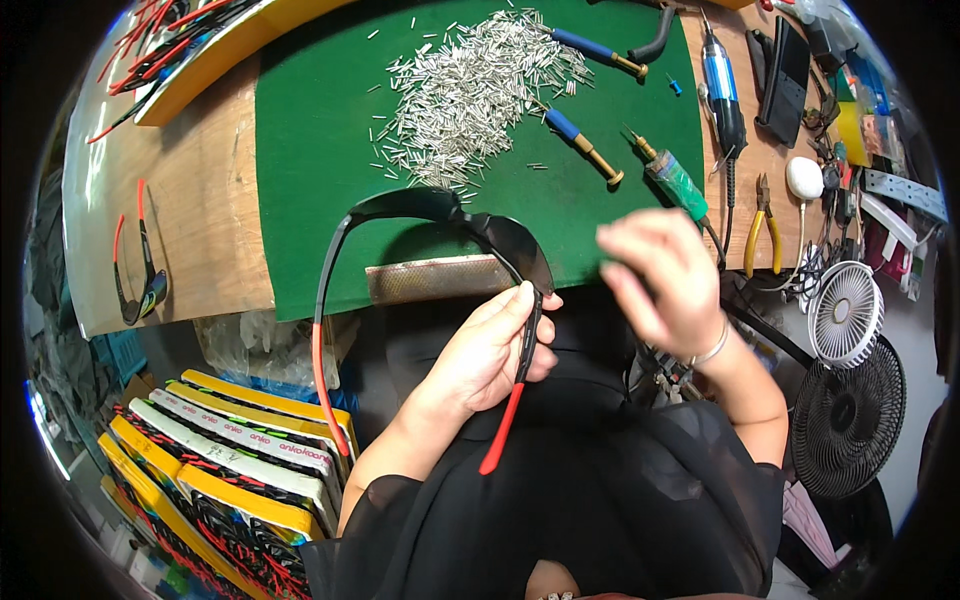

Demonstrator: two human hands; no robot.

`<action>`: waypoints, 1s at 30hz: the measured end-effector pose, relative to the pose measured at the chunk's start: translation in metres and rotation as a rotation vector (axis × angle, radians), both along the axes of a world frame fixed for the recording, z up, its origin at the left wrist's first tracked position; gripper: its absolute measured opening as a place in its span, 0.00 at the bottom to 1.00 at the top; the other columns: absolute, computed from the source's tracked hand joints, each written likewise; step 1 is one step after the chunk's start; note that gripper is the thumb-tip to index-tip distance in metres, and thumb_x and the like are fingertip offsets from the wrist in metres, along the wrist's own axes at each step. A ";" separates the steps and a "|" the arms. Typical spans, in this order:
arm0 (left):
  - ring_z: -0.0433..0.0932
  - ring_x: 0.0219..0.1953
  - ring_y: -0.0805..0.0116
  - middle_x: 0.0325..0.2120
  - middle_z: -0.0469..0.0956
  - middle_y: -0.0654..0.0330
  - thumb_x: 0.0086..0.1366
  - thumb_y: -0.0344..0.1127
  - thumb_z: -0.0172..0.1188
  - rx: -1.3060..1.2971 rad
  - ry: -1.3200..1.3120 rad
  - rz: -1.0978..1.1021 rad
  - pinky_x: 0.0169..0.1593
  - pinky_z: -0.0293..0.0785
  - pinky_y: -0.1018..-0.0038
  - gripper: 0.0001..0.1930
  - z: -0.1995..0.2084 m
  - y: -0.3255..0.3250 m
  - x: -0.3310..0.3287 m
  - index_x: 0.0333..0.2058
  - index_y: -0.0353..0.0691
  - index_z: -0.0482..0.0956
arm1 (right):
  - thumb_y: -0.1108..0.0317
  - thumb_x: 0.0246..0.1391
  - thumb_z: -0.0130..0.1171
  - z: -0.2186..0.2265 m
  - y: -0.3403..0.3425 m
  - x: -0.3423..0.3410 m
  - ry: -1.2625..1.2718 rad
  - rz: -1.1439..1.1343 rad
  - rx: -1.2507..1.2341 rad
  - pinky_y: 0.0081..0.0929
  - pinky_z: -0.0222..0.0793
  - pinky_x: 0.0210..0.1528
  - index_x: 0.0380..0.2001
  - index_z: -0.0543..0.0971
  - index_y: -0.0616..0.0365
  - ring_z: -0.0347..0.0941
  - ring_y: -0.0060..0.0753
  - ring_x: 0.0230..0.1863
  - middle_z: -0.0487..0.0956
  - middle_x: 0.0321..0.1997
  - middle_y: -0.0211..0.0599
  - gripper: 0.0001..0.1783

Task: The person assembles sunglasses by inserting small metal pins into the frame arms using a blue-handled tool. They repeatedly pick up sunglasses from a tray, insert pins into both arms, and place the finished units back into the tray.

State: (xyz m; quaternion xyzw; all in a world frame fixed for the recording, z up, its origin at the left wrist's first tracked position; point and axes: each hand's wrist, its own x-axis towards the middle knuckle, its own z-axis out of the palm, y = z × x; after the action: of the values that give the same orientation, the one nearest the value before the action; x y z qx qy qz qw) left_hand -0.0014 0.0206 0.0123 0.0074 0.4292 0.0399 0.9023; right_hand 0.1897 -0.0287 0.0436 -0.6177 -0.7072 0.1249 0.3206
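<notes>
My left hand (497, 345) is closed round one temple arm of a pair of black sunglasses (405, 205) with red arm tips. The glasses are unfolded; their dark lenses point away from me, over the near edge of the green mat (320, 120). The other arm reaches down to the left. To the right, my right hand (665, 280) hovers with its fingers bent and the thumb apart, slightly blurred, and nothing shows in it. Nearest to it is a green-handled tool (672, 182) with a pointed brass tip. Behind the glasses lies a pile of small silver pins (480, 90).
Two blue-and-brass screwdrivers (582, 145) lie by the pins. At right are a blue electric screwdriver (720, 85), yellow-handled cutters (763, 230) and a white fan (846, 312). Another pair of glasses (140, 265) rests at left. Yellow boxes of frames (250, 500) stand below left.
</notes>
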 end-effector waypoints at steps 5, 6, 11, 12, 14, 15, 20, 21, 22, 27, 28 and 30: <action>0.56 0.11 0.84 0.19 0.70 0.66 0.67 0.43 0.43 0.018 -0.089 0.027 0.15 0.50 0.88 0.13 -0.009 -0.004 -0.003 0.35 0.39 0.70 | 0.74 0.41 0.59 -0.025 0.058 0.005 -0.269 -0.123 0.106 0.30 0.65 0.39 0.39 0.71 0.63 0.67 0.42 0.36 0.70 0.35 0.42 0.18; 0.56 0.12 0.85 0.20 0.70 0.66 0.67 0.42 0.44 0.008 -0.072 0.034 0.15 0.50 0.88 0.13 -0.010 -0.005 -0.004 0.36 0.38 0.70 | 0.73 0.40 0.59 -0.033 0.067 0.002 -0.315 -0.137 0.124 0.30 0.65 0.39 0.37 0.71 0.63 0.67 0.40 0.35 0.69 0.33 0.41 0.17; 0.56 0.12 0.85 0.22 0.72 0.66 0.65 0.39 0.46 0.019 -0.095 0.063 0.15 0.50 0.88 0.10 -0.013 -0.009 -0.005 0.38 0.39 0.70 | 0.71 0.42 0.57 -0.054 0.079 -0.001 -0.457 -0.206 0.075 0.27 0.66 0.37 0.35 0.71 0.61 0.66 0.38 0.33 0.67 0.28 0.38 0.14; 0.55 0.12 0.85 0.23 0.72 0.66 0.65 0.38 0.47 0.020 -0.095 0.061 0.15 0.50 0.88 0.10 -0.014 -0.010 -0.006 0.38 0.39 0.71 | 0.71 0.43 0.56 -0.054 0.078 0.000 -0.453 -0.205 0.083 0.27 0.66 0.37 0.35 0.71 0.61 0.66 0.38 0.33 0.67 0.28 0.38 0.13; 0.55 0.12 0.85 0.22 0.71 0.67 0.65 0.39 0.46 0.032 -0.102 0.037 0.15 0.50 0.88 0.10 -0.013 -0.010 -0.007 0.38 0.39 0.70 | 0.73 0.46 0.54 -0.046 0.070 0.000 -0.304 -0.194 0.084 0.29 0.67 0.33 0.36 0.71 0.59 0.68 0.41 0.31 0.68 0.28 0.39 0.11; 0.55 0.11 0.85 0.22 0.71 0.67 0.66 0.39 0.46 0.040 -0.089 0.041 0.15 0.50 0.88 0.10 -0.013 -0.011 -0.007 0.37 0.39 0.70 | 0.73 0.47 0.54 -0.035 0.063 -0.001 -0.227 -0.171 0.050 0.30 0.67 0.32 0.36 0.71 0.59 0.68 0.41 0.30 0.68 0.28 0.40 0.10; 0.55 0.12 0.85 0.21 0.70 0.67 0.66 0.40 0.45 0.187 0.000 0.089 0.15 0.50 0.87 0.12 -0.016 -0.021 -0.003 0.37 0.38 0.70 | 0.73 0.49 0.54 0.006 0.003 0.003 0.022 0.006 -0.401 0.27 0.69 0.32 0.37 0.73 0.59 0.73 0.42 0.30 0.75 0.30 0.42 0.09; 0.55 0.12 0.85 0.21 0.70 0.67 0.66 0.40 0.45 0.226 0.019 0.096 0.15 0.51 0.87 0.12 -0.017 -0.022 0.000 0.36 0.38 0.70 | 0.72 0.48 0.55 0.008 -0.010 0.003 0.060 0.010 -0.447 0.27 0.69 0.31 0.36 0.73 0.59 0.74 0.41 0.29 0.75 0.30 0.41 0.09; 0.56 0.12 0.85 0.22 0.70 0.67 0.66 0.41 0.45 0.265 0.040 0.105 0.16 0.51 0.87 0.12 -0.017 -0.023 0.003 0.36 0.37 0.70 | 0.71 0.48 0.56 0.009 -0.019 0.001 0.099 0.017 -0.492 0.27 0.69 0.31 0.35 0.74 0.59 0.74 0.40 0.29 0.75 0.29 0.41 0.09; 0.57 0.13 0.85 0.22 0.72 0.66 0.66 0.42 0.46 0.379 0.139 0.082 0.16 0.52 0.87 0.13 -0.015 -0.026 0.007 0.34 0.37 0.72 | 0.72 0.43 0.59 -0.005 -0.026 -0.019 0.105 -0.034 -0.387 0.27 0.68 0.26 0.32 0.74 0.58 0.72 0.37 0.24 0.72 0.23 0.36 0.09; 0.57 0.13 0.85 0.22 0.72 0.66 0.66 0.42 0.46 0.375 0.134 0.070 0.16 0.52 0.87 0.13 -0.015 -0.025 0.007 0.34 0.37 0.72 | 0.72 0.43 0.59 -0.008 -0.025 -0.020 0.071 -0.039 -0.339 0.27 0.68 0.25 0.31 0.74 0.58 0.72 0.36 0.24 0.72 0.22 0.35 0.09; 0.58 0.13 0.84 0.22 0.72 0.65 0.66 0.42 0.46 0.370 0.138 0.065 0.16 0.53 0.87 0.14 -0.015 -0.023 0.007 0.34 0.36 0.72 | 0.74 0.42 0.59 -0.016 -0.025 -0.020 0.107 -0.009 -0.310 0.25 0.66 0.23 0.32 0.75 0.60 0.70 0.34 0.20 0.73 0.22 0.36 0.10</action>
State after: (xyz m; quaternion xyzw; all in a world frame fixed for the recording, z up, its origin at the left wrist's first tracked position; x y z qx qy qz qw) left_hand 0.0051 -0.0021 -0.0031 0.1621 0.4754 0.1468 0.8522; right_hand 0.1701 -0.0534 0.0271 -0.6553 -0.6586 0.2639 0.2593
